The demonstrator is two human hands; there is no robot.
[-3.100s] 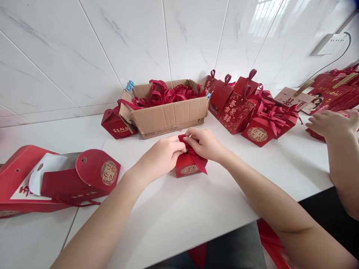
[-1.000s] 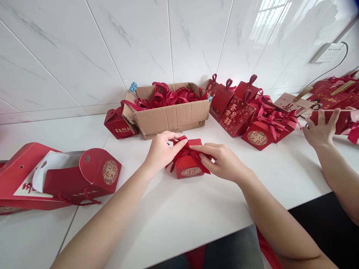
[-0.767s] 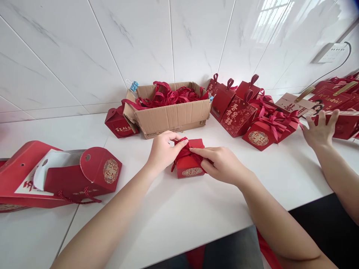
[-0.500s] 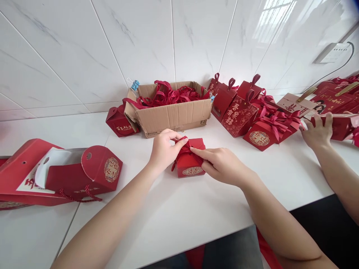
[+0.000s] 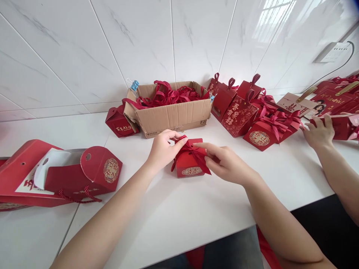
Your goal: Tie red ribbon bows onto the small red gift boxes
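A small red gift box (image 5: 183,172) with a gold round emblem on its front stands on the white counter between my hands. A red ribbon (image 5: 200,160) is tied in a bow across its top, one tail hanging over the front right corner. My left hand (image 5: 166,149) is closed, thumb and forefinger pinching the ribbon at the upper left of the bow. From the right, my right hand (image 5: 226,162) reaches in with its forefinger stretched over the bow. Its other fingers are curled against the ribbon at the box's right side; their tips are partly hidden.
Behind the gift box stands a cardboard box (image 5: 174,118) of loose ribbons. Larger red boxes (image 5: 84,175) lie at left, a small red box (image 5: 120,121) by the cardboard. Several handled boxes (image 5: 239,116) and bowed boxes (image 5: 262,134) stand right. A co-worker's hand (image 5: 319,130) touches boxes there.
My right forefinger has lifted from the knot and shifted slightly up and right. A ribbon tail now shows spread over the box's front right corner. My left hand keeps its pinch.
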